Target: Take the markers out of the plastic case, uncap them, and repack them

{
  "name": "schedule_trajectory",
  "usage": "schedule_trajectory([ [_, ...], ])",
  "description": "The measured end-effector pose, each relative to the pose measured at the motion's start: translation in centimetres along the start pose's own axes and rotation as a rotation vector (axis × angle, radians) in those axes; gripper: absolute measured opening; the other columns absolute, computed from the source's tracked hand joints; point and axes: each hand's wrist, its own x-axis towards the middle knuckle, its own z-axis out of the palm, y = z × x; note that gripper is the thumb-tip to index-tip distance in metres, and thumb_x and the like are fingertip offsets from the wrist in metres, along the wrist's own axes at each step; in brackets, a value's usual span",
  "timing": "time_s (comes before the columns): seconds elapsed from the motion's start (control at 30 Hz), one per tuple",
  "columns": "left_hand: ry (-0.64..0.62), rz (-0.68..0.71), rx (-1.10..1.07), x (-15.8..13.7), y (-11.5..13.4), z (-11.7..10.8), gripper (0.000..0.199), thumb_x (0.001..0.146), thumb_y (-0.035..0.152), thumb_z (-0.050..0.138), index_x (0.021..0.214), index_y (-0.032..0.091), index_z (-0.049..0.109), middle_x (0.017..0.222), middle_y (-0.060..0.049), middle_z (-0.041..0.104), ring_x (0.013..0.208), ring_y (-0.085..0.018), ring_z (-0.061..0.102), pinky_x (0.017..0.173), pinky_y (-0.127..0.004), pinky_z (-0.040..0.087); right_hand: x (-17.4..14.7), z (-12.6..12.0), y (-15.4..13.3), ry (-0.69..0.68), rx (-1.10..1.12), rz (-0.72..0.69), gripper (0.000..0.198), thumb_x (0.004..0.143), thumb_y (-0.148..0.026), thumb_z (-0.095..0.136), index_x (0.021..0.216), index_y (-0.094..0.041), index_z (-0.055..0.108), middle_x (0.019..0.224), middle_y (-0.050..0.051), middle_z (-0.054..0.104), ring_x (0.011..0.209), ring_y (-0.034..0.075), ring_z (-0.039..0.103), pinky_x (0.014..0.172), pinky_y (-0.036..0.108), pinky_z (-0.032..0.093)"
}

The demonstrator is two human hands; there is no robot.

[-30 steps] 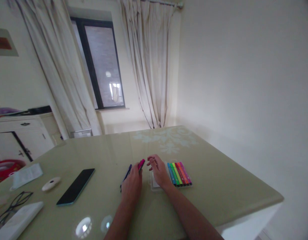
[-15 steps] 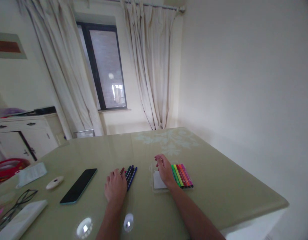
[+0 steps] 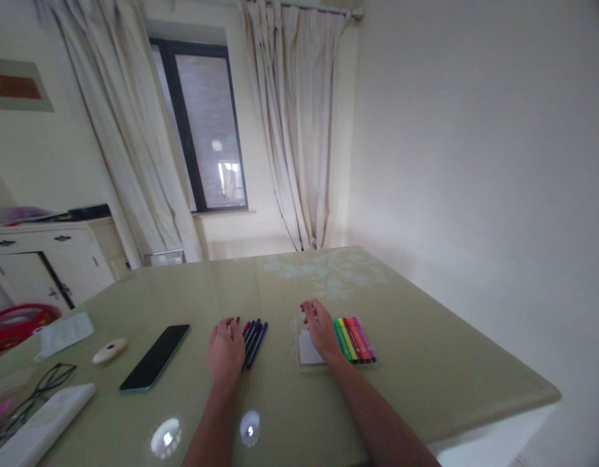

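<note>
My left hand (image 3: 225, 353) is closed at the left side of a small group of loose markers (image 3: 255, 344). A dark red marker end shows at its fingertips, with the rest hidden by the hand. The loose markers lie side by side, mostly dark blue and black, with a pink one among them. Over a clear plastic case (image 3: 297, 357) rests my right hand (image 3: 321, 332), its fingers curled together; what they hold, if anything, is hidden. Coloured markers (image 3: 355, 340), green, yellow, red, orange and purple, lie in the case's right part. White paper (image 3: 308, 349) shows in its left part.
On the left of the table (image 3: 426, 376) lie a black phone (image 3: 155, 358), a whitish oval object (image 3: 109, 351), a face mask (image 3: 67, 335), glasses (image 3: 46, 383) and a long white box (image 3: 44, 425). A wall (image 3: 474, 194) runs along the right.
My left hand has drawn its fingers in more tightly beside the loose markers, uncovering more of the pink one. The right hand stays over the case. The view has shifted slightly.
</note>
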Motion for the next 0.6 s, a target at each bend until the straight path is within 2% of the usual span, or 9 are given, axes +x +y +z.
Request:
schedule_trajectory([
  [0.1, -0.027, -0.015, 0.001, -0.5, 0.1, 0.3, 0.049, 0.105, 0.041, 0.030, 0.123, 0.010, 0.063, 0.118, -0.020, 0.072, 0.111, -0.031, 0.067, 0.094, -0.041, 0.051, 0.0, 0.1, 0.0, -0.005, -0.004, -0.007, 0.049, 0.099, -0.063, 0.040, 0.095, -0.021, 0.065, 0.087, 0.004, 0.069, 0.071, 0.019, 0.063, 0.066, 0.029, 0.049],
  [0.27, -0.121, 0.142, 0.007, -2.0, 1.0, 1.3, 0.048, 0.102, 0.044, 0.040, 0.135, 0.014, 0.056, 0.132, -0.017, 0.065, 0.121, -0.030, 0.061, 0.102, -0.042, 0.045, 0.1, 0.0, -0.4, 0.031, -0.017, -0.035, 0.048, 0.099, -0.060, 0.041, 0.095, -0.020, 0.066, 0.091, 0.006, 0.071, 0.078, 0.020, 0.064, 0.073, 0.030, 0.049],
  [0.37, -0.173, 0.237, 0.048, -2.5, 1.3, 1.4, 0.052, 0.096, 0.049, 0.051, 0.137, 0.017, 0.055, 0.138, -0.017, 0.061, 0.126, -0.033, 0.056, 0.102, -0.045, 0.045, 0.8, -1.3, -0.8, 0.200, 0.004, -0.044, 0.047, 0.099, -0.059, 0.041, 0.097, -0.019, 0.066, 0.094, 0.008, 0.072, 0.084, 0.022, 0.064, 0.077, 0.031, 0.049],
  [0.47, -0.212, 0.298, 0.119, -2.4, 1.2, 1.2, 0.049, 0.096, 0.045, 0.051, 0.138, 0.019, 0.054, 0.141, -0.016, 0.058, 0.128, -0.032, 0.053, 0.102, -0.045, 0.045, 2.4, -4.1, -0.8, 0.437, -0.066, -0.064, 0.050, 0.100, -0.058, 0.035, 0.097, -0.018, 0.065, 0.096, 0.010, 0.072, 0.086, 0.023, 0.064, 0.077, 0.031, 0.047],
  [0.5, -0.216, 0.297, 0.136, -2.2, 1.1, 1.1, 0.047, 0.097, 0.043, 0.050, 0.138, 0.019, 0.054, 0.140, -0.015, 0.059, 0.126, -0.032, 0.054, 0.101, -0.045, 0.045, 2.9, -5.2, -0.7, 0.477, -0.130, -0.068, 0.050, 0.101, -0.056, 0.033, 0.097, -0.018, 0.065, 0.096, 0.011, 0.072, 0.088, 0.023, 0.064, 0.076, 0.031, 0.046],
  [0.53, -0.211, 0.290, 0.143, -2.1, 1.1, 1.1, 0.046, 0.098, 0.041, 0.049, 0.137, 0.019, 0.055, 0.138, -0.016, 0.060, 0.124, -0.032, 0.055, 0.099, -0.045, 0.046, 3.3, -6.3, -0.5, 0.453, -0.239, -0.067, 0.049, 0.102, -0.053, 0.032, 0.098, -0.018, 0.066, 0.097, 0.011, 0.072, 0.089, 0.023, 0.064, 0.077, 0.031, 0.045],
  [0.6, -0.177, 0.293, 0.141, -2.0, 1.3, 1.0, 0.045, 0.098, 0.040, 0.050, 0.135, 0.017, 0.057, 0.137, -0.016, 0.061, 0.124, -0.033, 0.055, 0.100, -0.046, 0.046, 3.9, -8.1, 0.0, 0.242, -0.553, -0.022, 0.044, 0.104, -0.044, 0.034, 0.092, -0.019, 0.067, 0.092, 0.010, 0.072, 0.086, 0.022, 0.063, 0.074, 0.030, 0.042],
])
